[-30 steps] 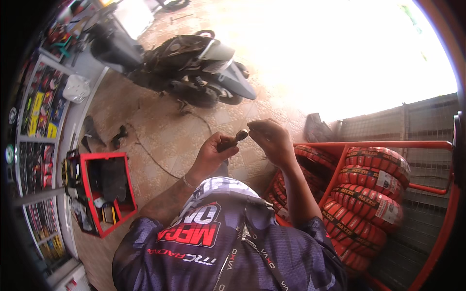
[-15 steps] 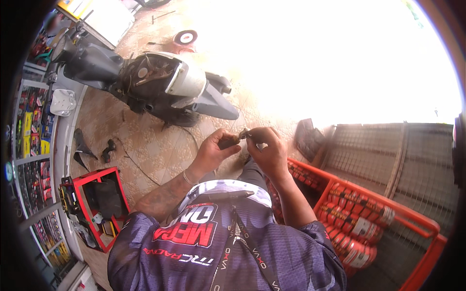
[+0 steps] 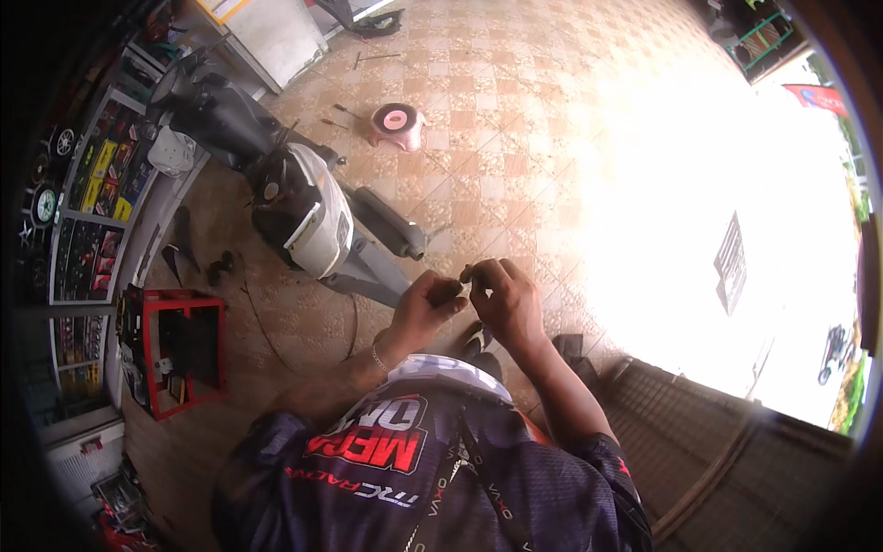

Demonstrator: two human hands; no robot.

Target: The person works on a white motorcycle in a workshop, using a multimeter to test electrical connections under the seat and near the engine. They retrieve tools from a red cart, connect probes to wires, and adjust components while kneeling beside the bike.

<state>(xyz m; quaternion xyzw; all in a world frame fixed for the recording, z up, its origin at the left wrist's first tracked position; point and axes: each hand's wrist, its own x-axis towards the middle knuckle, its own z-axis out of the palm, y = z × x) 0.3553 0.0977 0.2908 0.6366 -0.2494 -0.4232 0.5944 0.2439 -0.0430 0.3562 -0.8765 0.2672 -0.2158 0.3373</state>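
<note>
Both my hands are raised close together in front of my chest. My left hand (image 3: 421,308) is closed round a small dark part (image 3: 446,292), its thumb along the near side; the kind of part is too small to tell. Just beside it, the fingers of my right hand (image 3: 509,299) are pinched together at a tiny dark piece, mostly hidden by the fingertips. Whether the two pieces are joined I cannot tell. Beyond my left hand stands a scooter (image 3: 320,235) with its seat off and its rear body panels showing.
A red tool cart (image 3: 223,354) stands at the left, before glass-fronted shelves (image 3: 108,175) of packaged goods. A pink stool (image 3: 403,138) with a dark ring on top is on the tiled floor beyond the scooter. Loose dark parts (image 3: 221,267) and a cable lie near the cart. Mesh panels (image 3: 685,442) are at the right.
My view has turned, bringing more floor and the street into sight and taking the orange rack out. My hands stay together, with the right fingers shifted slightly at the small piece.
</note>
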